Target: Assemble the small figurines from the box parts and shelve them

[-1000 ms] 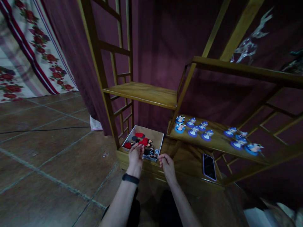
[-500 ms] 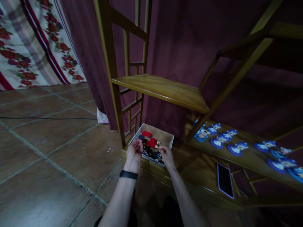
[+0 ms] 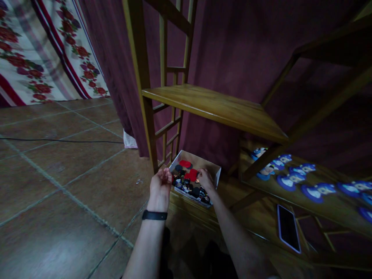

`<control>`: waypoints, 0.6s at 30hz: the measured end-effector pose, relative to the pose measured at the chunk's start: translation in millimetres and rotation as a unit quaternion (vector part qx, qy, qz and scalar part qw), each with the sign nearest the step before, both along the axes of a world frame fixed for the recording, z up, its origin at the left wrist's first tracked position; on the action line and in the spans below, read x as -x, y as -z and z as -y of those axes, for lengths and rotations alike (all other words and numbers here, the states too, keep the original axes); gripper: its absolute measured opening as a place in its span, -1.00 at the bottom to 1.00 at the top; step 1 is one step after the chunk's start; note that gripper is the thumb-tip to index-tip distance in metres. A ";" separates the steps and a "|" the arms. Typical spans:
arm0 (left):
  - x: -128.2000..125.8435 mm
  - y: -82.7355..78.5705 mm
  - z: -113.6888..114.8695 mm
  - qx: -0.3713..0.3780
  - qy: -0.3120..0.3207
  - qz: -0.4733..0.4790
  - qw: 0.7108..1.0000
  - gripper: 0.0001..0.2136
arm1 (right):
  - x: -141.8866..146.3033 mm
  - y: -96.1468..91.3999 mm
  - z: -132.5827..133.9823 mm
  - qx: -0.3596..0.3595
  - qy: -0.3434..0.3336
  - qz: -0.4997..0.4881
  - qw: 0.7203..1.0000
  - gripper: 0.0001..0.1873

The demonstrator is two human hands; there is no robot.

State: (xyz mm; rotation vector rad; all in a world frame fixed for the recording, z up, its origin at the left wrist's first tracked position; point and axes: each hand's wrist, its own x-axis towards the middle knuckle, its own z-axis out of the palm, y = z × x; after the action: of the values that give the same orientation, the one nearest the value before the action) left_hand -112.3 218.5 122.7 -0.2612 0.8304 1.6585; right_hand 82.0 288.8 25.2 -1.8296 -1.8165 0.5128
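Observation:
A white cardboard box (image 3: pixel 216 170) on the low shelf holds several small dark and red figurines. My right hand (image 3: pixel 205 179) reaches into it, fingers pinched at the head end of a figurine with a red body (image 3: pixel 191 175). The fingertips are partly hidden. My left hand (image 3: pixel 161 185), with a black band on the wrist, is beside the box's left edge, palm up and fingers loosely curled apart; nothing shows in it. Inside the box, a red oval piece (image 3: pixel 185 164) lies near the back, and more dark figurines (image 3: pixel 186 187) lie near the front.
The wooden shelf unit has a board (image 3: pixel 215 108) above the box and an upright post (image 3: pixel 147 128) at left. Several blue-based figurines (image 3: pixel 290 180) stand on the shelf to the right. A phone (image 3: pixel 288 228) lies nearer me. A black cable (image 3: pixel 61 140) crosses the tiled floor.
My right hand has moved farther into the box, onto the red figurine. My left hand has shifted slightly left, away from the box. The view has turned a little, moving the shelf rightward.

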 end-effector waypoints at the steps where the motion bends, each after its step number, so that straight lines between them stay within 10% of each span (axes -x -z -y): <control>1: 1.3 -0.3 -0.2 -0.007 0.001 0.001 1.000 -0.84 | 0.0 0.9 -3.2 0.005 0.000 0.004 1.000 -0.65; 18: 20.1 -0.4 -5.6 -0.009 -0.031 0.028 0.999 -0.83 | 4.3 13.4 -29.7 0.017 0.005 -0.184 0.983 -0.70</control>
State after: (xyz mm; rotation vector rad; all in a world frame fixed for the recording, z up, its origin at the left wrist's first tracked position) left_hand -132.4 224.1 123.1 -0.3234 0.7719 1.7082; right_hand 77.7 318.6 11.8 -1.6356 -1.5555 0.8231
